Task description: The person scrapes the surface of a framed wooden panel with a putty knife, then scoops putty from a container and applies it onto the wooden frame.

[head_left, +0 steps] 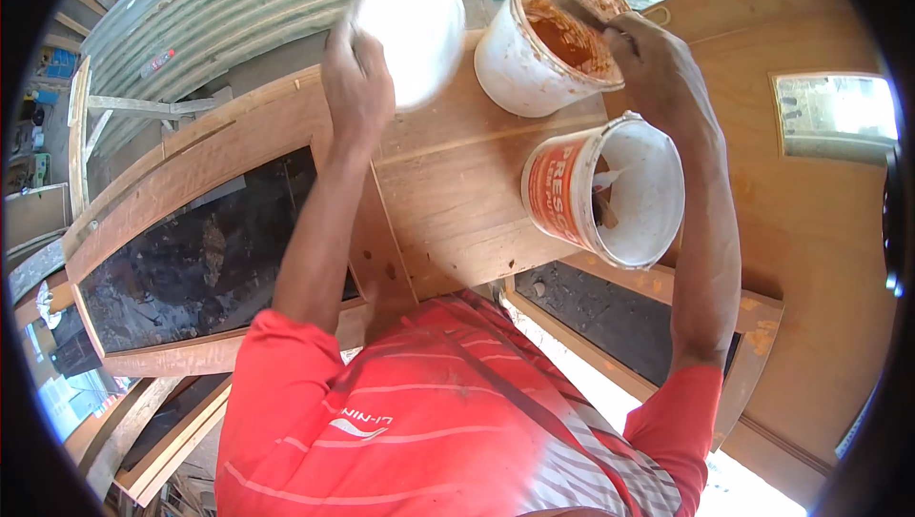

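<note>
Tool (579,10) slants left and away from the right hand (658,55), fingers closed round it, over the adjacent bucket (515,69); farther left, the left hand (360,83) grips a blurred lid (416,36).

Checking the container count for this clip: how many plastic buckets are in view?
2. One bucket, holding orange-brown mixture, is by the right hand; the other bucket, with red lettering, is nearer the person's torso. More may be hidden.
</note>
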`<state>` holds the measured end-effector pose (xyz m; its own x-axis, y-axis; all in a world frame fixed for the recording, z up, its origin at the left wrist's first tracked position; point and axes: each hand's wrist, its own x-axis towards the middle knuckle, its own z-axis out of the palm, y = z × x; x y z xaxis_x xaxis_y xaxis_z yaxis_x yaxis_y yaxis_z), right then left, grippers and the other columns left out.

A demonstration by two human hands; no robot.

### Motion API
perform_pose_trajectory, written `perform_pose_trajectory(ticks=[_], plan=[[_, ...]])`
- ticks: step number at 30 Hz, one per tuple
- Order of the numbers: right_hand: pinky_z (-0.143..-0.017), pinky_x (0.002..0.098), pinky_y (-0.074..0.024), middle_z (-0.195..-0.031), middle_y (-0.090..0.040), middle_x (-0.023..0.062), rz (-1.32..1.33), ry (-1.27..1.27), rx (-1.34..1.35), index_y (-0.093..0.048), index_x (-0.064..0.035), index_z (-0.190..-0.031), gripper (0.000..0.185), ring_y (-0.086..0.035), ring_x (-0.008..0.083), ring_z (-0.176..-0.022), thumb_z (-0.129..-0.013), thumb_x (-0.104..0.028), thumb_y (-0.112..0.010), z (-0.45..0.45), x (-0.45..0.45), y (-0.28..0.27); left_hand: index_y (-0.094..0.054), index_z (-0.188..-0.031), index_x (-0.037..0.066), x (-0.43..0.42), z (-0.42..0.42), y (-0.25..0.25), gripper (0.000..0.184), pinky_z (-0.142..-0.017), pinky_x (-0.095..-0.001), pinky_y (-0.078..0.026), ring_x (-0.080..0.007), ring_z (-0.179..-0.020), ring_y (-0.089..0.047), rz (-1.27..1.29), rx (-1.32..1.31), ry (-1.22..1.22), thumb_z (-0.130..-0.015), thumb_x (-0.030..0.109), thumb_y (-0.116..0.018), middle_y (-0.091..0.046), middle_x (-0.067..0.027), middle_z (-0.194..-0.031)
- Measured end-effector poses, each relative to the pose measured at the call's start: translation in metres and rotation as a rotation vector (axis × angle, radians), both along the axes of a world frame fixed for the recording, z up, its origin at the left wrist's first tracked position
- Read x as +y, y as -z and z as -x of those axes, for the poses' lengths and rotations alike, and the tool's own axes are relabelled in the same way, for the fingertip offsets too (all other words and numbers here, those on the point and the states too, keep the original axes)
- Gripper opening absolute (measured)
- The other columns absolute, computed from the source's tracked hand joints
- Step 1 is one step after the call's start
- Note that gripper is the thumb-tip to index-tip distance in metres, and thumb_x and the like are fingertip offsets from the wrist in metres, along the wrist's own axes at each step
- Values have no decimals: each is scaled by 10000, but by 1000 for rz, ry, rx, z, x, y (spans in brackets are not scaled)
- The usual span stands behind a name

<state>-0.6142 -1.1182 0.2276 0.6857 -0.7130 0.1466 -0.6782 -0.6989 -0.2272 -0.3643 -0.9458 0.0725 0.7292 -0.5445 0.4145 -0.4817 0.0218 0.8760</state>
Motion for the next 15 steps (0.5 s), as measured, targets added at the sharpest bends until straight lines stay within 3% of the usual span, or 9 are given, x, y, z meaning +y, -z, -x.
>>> perform_pose_trajectory(ticks=[1,2,3,5,6,8,11,13,15], plan=[[-926,580,-538,-1066,-761,258,-46,21,195,-756,-30,-1103,333,-713,456,-1061,-1035,-298,-570,-19,3,-8,-594,-1510,-1,13,5,21,439,-984,-416,-570,-263,-1127,-731,-69,-19,-13,-1116,138,-458,-747,-213,-1253],[-924,565,-544,-1076,-759,260,-44,-12,321,-758,-36,-1130,326,-718,451,-1055,-1037,-289,-575,-29,-6,-3,-630,-1492,51,35,21,-10,425,-929,-449,-588,-312,-1057,-766,-454,401,144,-1113,171,-477,-780,-235,-1164],[-922,549,-550,-1085,-757,263,-43,-48,449,-760,-41,-1157,322,-723,447,-1050,-1038,-279,-580,-39,-22,11,-649,-1483,89,44,27,37,424,-901,-460,-596,-351,-1013,-780,-402,370,228,-1097,196,-511,-786,-259,-1089],[-936,537,-563,-1080,-764,265,-38,-157,614,-785,-52,-1148,288,-740,435,-1037,-1014,-222,-595,-55,-61,51,-666,-1425,67,62,43,37,393,-953,-499,-582,-421,-1024,-761,-569,324,464,-1089,207,-519,-770,-282,-1106],[-945,541,-561,-1088,-767,261,-14,-161,653,-788,-52,-1142,283,-741,433,-1052,-1011,-214,-597,-63,-60,52,-644,-1415,16,65,46,57,402,-1045,-512,-548,-453,-1118,-716,-567,205,605,-1063,198,-575,-735,-299,-1210],[-964,548,-556,-1105,-774,253,38,-177,730,-794,-51,-1129,273,-742,429,-1082,-1005,-198,-600,-82,-54,53,-623,-1422,-30,70,68,63,460,-1085,-494,-529,-448,-1204,-668,-399,33,510,-1014,177,-669,-680,-274,-1319],[-1208,526,-417,-1535,-585,259,20,-71,622,-582,-58,-1509,498,-543,408,-1445,-1048,-245,-560,-85,-62,74,-604,-1414,-44,80,79,54,507,-1096,-512,-525,-458,-1278,-615,-358,-209,437,-978,187,-725,-611,-267,-1425],[-1235,520,-400,-1542,-577,265,136,-153,497,-567,-70,-1533,489,-519,419,-1470,-1070,-218,-521,-54,-89,107,-595,-1424,-33,93,79,53,526,-1094,-511,-526,-444,-1309,-598,-344,-158,481,-975,202,-737,-584,-265,-1462],[-1215,482,-429,-1525,-622,237,9,-195,792,-624,-40,-1489,487,-566,386,-1439,-1065,-268,-549,-65,-80,86,-613,-1417,-7,109,79,48,517,-1079,-501,-539,-427,-1278,-627,-313,-91,507,-971,212,-756,-614,-253,-1428]])
